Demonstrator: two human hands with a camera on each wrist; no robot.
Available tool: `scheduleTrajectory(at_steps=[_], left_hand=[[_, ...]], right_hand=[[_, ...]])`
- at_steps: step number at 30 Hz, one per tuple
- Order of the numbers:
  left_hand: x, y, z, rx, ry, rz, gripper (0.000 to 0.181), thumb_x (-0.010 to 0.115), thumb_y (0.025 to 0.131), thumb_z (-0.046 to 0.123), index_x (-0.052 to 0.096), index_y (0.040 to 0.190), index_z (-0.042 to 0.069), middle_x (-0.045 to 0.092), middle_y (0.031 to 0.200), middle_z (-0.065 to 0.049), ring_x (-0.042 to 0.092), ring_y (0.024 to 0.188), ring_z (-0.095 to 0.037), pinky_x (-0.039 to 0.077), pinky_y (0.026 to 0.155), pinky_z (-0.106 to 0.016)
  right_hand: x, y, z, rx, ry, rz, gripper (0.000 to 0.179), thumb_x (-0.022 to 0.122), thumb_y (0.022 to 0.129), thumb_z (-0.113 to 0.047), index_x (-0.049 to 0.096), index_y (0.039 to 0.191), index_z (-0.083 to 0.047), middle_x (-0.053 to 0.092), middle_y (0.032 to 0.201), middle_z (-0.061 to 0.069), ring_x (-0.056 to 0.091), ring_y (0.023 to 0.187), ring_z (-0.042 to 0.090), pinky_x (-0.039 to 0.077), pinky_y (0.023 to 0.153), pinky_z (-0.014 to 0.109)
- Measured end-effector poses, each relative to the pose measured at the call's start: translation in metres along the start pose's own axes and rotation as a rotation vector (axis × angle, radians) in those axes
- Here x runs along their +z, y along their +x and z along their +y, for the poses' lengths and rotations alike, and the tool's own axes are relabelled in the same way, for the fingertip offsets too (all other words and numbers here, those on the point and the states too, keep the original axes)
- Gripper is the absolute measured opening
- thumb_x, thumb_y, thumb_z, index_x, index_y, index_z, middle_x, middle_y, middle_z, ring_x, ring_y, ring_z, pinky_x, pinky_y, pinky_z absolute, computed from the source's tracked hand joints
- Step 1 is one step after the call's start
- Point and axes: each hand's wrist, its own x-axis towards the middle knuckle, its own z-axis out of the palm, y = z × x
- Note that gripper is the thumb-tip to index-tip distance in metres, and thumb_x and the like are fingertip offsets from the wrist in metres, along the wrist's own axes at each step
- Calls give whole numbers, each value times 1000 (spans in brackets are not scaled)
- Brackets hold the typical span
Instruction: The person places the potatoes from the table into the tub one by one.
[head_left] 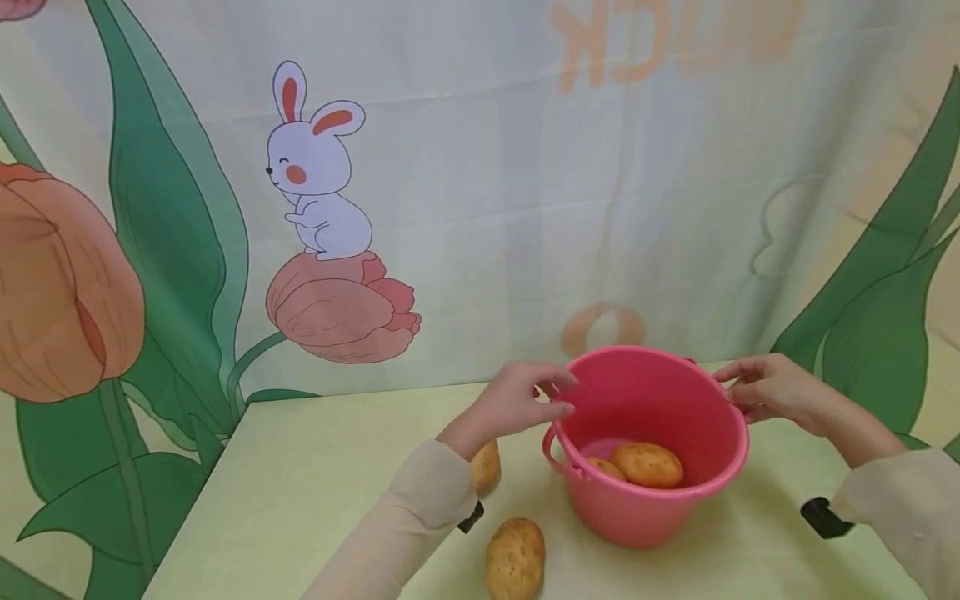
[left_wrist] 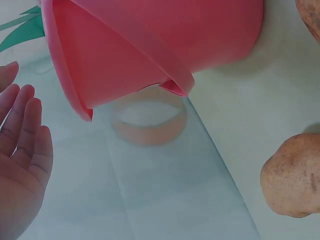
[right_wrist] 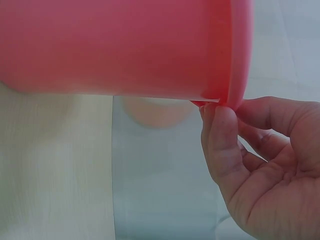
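A pink bucket (head_left: 633, 508) stands on the table with two potatoes inside: one potato (head_left: 647, 465) in plain sight, another potato (head_left: 604, 468) partly hidden by the near rim. My right hand (head_left: 780, 390) pinches the bucket's right rim between thumb and fingers, as the right wrist view shows up close. At the left rim, my left hand (head_left: 521, 396) has its fingers loosely bent; the left wrist view shows a gap between these fingers (left_wrist: 30, 120) and the bucket. The bucket's handle (left_wrist: 150, 50) hangs down on the left side.
Left of the bucket, a potato (head_left: 515, 558) lies on the table (head_left: 300, 492) near the front. Farther back, another potato (head_left: 486, 467) is partly covered by my left wrist. A printed curtain (head_left: 480, 208) with a rabbit and tulips hangs along the table's back edge.
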Motion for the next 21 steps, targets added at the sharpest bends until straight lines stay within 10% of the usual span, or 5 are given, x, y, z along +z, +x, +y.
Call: scheduleTrajectory(at_steps=[21], left_hand=[[4, -29, -42, -102, -112, 132, 20, 65, 79, 16, 64, 99, 11, 64, 92, 0, 58, 82, -11, 48, 72, -21]], right_hand=[[-2, 1, 1, 5, -7, 1, 45, 51, 87, -10, 37, 122, 14, 63, 90, 8, 62, 73, 17, 54, 68, 35]])
